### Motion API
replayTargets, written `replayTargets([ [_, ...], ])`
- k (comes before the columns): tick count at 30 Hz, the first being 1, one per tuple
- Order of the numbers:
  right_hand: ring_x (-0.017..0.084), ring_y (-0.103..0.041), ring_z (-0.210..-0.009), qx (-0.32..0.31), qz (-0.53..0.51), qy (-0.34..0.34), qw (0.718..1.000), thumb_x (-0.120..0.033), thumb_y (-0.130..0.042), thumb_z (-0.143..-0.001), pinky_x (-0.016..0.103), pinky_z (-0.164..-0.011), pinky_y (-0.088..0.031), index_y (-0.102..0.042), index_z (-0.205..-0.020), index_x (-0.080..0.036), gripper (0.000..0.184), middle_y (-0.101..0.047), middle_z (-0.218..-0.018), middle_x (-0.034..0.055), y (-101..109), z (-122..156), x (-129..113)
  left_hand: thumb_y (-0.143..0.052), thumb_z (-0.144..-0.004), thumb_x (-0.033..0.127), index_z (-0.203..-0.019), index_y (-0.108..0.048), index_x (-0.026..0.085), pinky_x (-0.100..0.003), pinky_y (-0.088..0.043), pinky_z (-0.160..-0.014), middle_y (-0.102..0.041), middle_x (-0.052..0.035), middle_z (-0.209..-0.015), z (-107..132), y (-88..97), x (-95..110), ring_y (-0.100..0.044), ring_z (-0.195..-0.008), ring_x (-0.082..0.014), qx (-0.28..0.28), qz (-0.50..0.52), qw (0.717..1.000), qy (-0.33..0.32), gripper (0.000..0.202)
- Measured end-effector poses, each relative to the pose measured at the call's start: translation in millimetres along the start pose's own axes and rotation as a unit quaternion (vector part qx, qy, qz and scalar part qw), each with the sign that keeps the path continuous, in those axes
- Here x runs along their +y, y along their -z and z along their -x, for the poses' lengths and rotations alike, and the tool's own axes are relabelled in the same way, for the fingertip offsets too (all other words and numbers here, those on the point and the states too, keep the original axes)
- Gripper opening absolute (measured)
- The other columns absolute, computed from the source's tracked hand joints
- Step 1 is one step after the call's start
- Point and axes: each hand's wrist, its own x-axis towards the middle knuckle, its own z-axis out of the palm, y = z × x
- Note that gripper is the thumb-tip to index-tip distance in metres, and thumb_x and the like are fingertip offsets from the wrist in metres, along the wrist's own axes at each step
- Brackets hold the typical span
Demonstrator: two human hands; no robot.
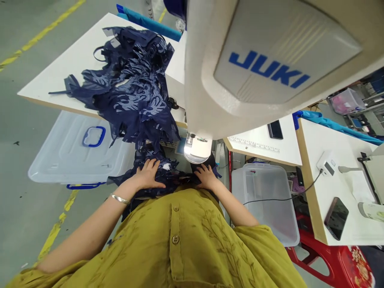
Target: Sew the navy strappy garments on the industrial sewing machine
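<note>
My left hand [147, 176], a silver bangle at its wrist, lies with fingers apart on dark navy fabric pieces [124, 176] in my lap. Close to the sewing machine head [200, 148], my right hand [206, 177] rests with its fingers spread on dark cloth by my knee. A large tangled heap of navy sheer cut pieces [135, 80], some with pale blue leaf-like patterns, covers the left table and hangs over its front edge toward my left hand. A lamp glows beside the machine's needle area, which is hidden from above.
A lidded clear plastic box [69, 156] stands on the floor to the left. To the right are an open clear bin [264, 196], a phone [275, 129] on the machine table, another phone [336, 218], a cabled white device [327, 163] and a red stool [339, 264].
</note>
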Motion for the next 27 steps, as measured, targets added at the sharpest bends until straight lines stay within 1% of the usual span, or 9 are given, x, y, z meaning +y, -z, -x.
replayTargets([
  [3,0.032,-0.05,-0.123,0.015,-0.011,-0.002,1.0,-0.018,-0.069,-0.077,0.054,-0.11,-0.028,-0.062,-0.116,-0.02,0.039,-0.063,-0.121,0.0142,0.4,-4.8,-9.6,-0.077,-0.06,0.045,-0.154,-0.002,0.024,-0.065,-0.038,-0.097,-0.007,-0.0206,-0.16,-1.3,-1.7,4.5,-0.019,-0.14,-0.0479,-0.017,0.007,0.999,0.036,0.121],
  [5,0.03,-0.059,-0.111,0.034,-0.03,-0.018,0.999,-0.015,-0.059,-0.083,0.046,-0.099,-0.042,-0.061,-0.117,-0.017,0.034,-0.066,-0.115,0.0149,9.2,-6.2,-7.8,-0.068,-0.071,0.037,-0.154,-0.006,0.022,-0.06,-0.042,-0.095,-0.026,-0.0242,-0.154,-5.4,1.9,3.2,-0.035,-0.134,-0.0464,0.021,0.011,0.999,0.049,0.104],
  [7,0.028,-0.062,-0.107,0.06,-0.051,-0.036,0.996,-0.017,-0.049,-0.088,0.04,-0.089,-0.049,-0.055,-0.125,-0.015,0.037,-0.065,-0.117,0.0148,24.0,-5.1,0.1,-0.057,-0.079,0.035,-0.15,-0.025,0.018,-0.054,-0.042,-0.096,-0.048,-0.0238,-0.139,-9.4,7.3,0.7,-0.047,-0.126,-0.0423,0.045,0.02,0.997,0.055,0.08],
  [11,0.021,-0.06,-0.111,0.109,-0.191,0.014,0.975,-0.025,-0.046,-0.09,0.033,-0.094,-0.047,-0.056,-0.126,-0.02,0.037,-0.065,-0.123,0.0067,58.0,6.9,19.6,-0.052,-0.078,0.04,-0.123,-0.059,0.019,-0.044,-0.05,-0.086,-0.07,-0.0149,-0.108,-9.7,19.8,-6.3,-0.063,-0.104,-0.0363,0.033,0.062,0.997,0.04,0.05],
  [14,0.021,-0.06,-0.112,0.151,-0.341,0.058,0.926,-0.029,-0.054,-0.085,0.034,-0.099,-0.044,-0.064,-0.118,-0.02,0.035,-0.067,-0.12,0.0047,74.2,18.6,27.3,-0.049,-0.077,0.044,-0.106,-0.066,0.021,-0.03,-0.053,-0.075,-0.074,-0.0046,-0.097,-2.4,29.0,-16.7,-0.068,-0.09,-0.0267,0.0,0.126,0.992,-0.017,0.04],
  [17,0.022,-0.059,-0.113,0.157,-0.379,0.053,0.911,-0.031,-0.062,-0.08,0.035,-0.102,-0.042,-0.065,-0.117,-0.021,0.038,-0.066,-0.12,0.0042,78.1,23.5,28.8,-0.045,-0.079,0.046,-0.109,-0.065,0.022,-0.023,-0.053,-0.075,-0.074,0.0025,-0.101,6.3,33.3,-29.9,-0.068,-0.09,-0.0208,-0.004,0.178,0.982,-0.061,0.043],
  [22,0.023,-0.06,-0.109,0.091,-0.306,0.045,0.947,-0.038,-0.059,-0.084,0.037,-0.098,-0.044,-0.067,-0.114,-0.024,0.033,-0.068,-0.112,0.0048,70.6,16.9,18.6,-0.047,-0.077,0.033,-0.129,-0.054,0.017,-0.037,-0.052,-0.086,-0.067,-0.0096,-0.116,14.6,28.8,-37.1,-0.064,-0.102,-0.0308,0.07,0.149,0.986,-0.004,0.054],
  [24,0.024,-0.06,-0.107,0.142,-0.264,0.018,0.954,-0.04,-0.051,-0.09,0.036,-0.094,-0.046,-0.066,-0.114,-0.024,0.033,-0.068,-0.11,0.006,68.9,15.2,12.8,-0.044,-0.08,0.029,-0.136,-0.048,0.015,-0.049,-0.045,-0.096,-0.058,-0.0167,-0.129,16.5,26.5,-32.7,-0.055,-0.115,-0.0382,0.128,0.118,0.984,0.029,0.057],
  [27,0.025,-0.06,-0.106,0.226,-0.18,-0.034,0.957,-0.038,-0.047,-0.093,0.034,-0.087,-0.048,-0.064,-0.118,-0.027,0.032,-0.062,-0.119,0.0073,66.9,18.1,10.0,-0.039,-0.086,0.021,-0.147,-0.034,0.023,-0.052,-0.035,-0.105,-0.044,-0.0143,-0.144,17.5,22.0,-25.7,-0.043,-0.129,-0.037,0.208,0.052,0.977,0.016,0.061],
])
